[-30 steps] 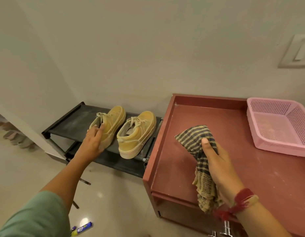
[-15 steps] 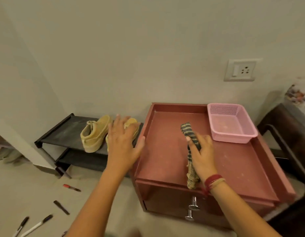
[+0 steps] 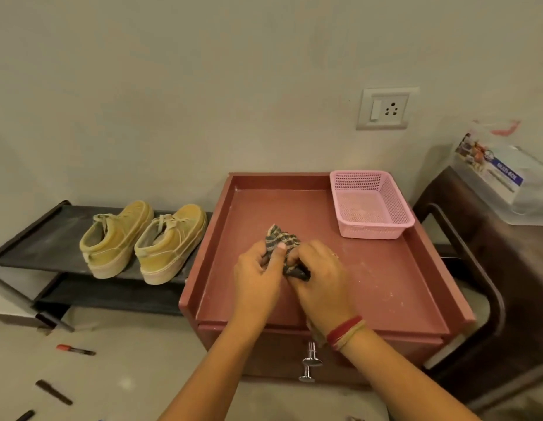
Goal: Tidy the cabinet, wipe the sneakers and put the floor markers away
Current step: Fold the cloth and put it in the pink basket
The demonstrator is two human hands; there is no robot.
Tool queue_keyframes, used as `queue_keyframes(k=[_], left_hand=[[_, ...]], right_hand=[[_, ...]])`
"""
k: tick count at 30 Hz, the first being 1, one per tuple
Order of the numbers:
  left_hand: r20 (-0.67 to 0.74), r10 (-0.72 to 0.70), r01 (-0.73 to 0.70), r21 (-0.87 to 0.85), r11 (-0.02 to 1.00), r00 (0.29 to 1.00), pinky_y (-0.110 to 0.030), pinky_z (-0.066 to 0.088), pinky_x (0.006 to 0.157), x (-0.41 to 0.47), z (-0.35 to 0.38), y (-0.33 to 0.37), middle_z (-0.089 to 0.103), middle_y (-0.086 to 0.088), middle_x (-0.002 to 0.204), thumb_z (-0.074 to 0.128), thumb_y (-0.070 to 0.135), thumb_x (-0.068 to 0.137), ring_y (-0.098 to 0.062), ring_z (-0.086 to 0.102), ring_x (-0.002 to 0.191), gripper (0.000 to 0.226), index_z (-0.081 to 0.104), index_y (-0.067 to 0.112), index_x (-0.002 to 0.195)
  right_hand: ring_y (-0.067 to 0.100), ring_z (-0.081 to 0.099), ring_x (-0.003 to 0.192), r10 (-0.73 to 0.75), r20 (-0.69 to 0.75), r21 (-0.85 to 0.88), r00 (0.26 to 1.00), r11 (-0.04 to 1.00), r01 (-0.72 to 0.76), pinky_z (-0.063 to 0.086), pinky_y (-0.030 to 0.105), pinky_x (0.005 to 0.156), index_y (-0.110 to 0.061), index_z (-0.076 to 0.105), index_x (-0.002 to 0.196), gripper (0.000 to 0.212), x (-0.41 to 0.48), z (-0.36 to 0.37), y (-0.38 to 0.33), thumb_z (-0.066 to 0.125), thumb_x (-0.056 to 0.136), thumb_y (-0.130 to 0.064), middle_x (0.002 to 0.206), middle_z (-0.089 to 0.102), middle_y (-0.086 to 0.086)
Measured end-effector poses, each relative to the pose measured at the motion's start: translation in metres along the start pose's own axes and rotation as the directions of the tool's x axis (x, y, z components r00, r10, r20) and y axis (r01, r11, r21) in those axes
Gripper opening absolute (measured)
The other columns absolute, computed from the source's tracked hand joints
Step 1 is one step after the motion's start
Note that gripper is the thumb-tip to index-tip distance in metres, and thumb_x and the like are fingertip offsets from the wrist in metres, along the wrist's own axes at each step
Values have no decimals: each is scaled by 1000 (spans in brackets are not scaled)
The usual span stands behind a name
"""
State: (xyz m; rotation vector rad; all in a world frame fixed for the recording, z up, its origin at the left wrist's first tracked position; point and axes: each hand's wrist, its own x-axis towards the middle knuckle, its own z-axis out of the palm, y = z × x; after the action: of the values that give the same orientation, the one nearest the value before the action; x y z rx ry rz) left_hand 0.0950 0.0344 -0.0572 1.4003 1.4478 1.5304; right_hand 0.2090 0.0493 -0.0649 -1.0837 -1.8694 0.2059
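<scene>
1. Checked dark-and-cream cloth [image 3: 281, 240], head view, bunched over red wooden cabinet top [image 3: 385, 284]; left hand [image 3: 258, 276] and right hand [image 3: 320, 279] both curl around it
2. Likely readying to wipe; next, carry it to tan lace-up sneakers [image 3: 170, 244] at nine o'clock

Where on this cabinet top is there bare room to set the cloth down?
Free: the back-left of the cabinet top, between its left rim and the pink basket; the front-right, below the basket. Crowded: the middle, where the left hand and right hand grip the cloth.
</scene>
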Motion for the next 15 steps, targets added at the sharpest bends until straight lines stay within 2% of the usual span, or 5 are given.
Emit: queue_keyframes(k=[3, 6, 9, 11, 15], left_hand=[[0, -8, 8, -22, 1000, 1000, -55, 53, 71, 9, -8, -5, 70, -16, 82, 53, 31, 92, -38, 65, 79, 30, 67, 5, 90], [119, -55, 76, -178, 981, 991, -31, 56, 74, 14, -21, 3, 75, -2, 91, 46, 10, 99, -19, 70, 88, 21, 67, 14, 102], [264, -68, 154, -323, 934, 962, -26, 54, 80, 18, -37, 1, 73, -5, 103, 47, 12, 96, -20, 68, 100, 23, 63, 8, 112], [289, -77, 186, -374, 909, 954, -32, 54, 86, 18, -44, 0, 69, -16, 111, 48, 17, 89, -29, 65, 106, 32, 62, 3, 115], [240, -147, 227, -348, 909, 959, -40, 53, 89, 20, -46, -2, 68, -20, 112, 48, 12, 95, -33, 64, 105, 27, 63, 0, 113]], right_hand=[[4, 54, 78, 25, 164, 201, 986, 978, -58, 42, 17, 68, -24, 62, 81, 16, 3, -4, 5, 66, 73, -37, 82, 57, -12], [3, 60, 86, 282, 139, 384, 949, 868, -314, 47, 16, 71, -30, 65, 89, 20, 10, -19, 16, 75, 74, -37, 94, 64, -10], [11, 57, 108, 529, 303, 492, 793, 626, -605, 49, 32, 92, -24, 57, 118, 59, 12, -23, 32, 81, 65, -29, 121, 59, -2], [20, 58, 113, 496, 467, 608, 732, 421, -673, 46, 38, 98, -16, 55, 124, 74, 11, -19, 37, 86, 58, -26, 126, 59, 7], [17, 67, 89, 445, 418, 640, 792, 474, -605, 54, 24, 78, -12, 65, 94, 31, 6, -17, 19, 78, 66, -6, 94, 72, 4]])
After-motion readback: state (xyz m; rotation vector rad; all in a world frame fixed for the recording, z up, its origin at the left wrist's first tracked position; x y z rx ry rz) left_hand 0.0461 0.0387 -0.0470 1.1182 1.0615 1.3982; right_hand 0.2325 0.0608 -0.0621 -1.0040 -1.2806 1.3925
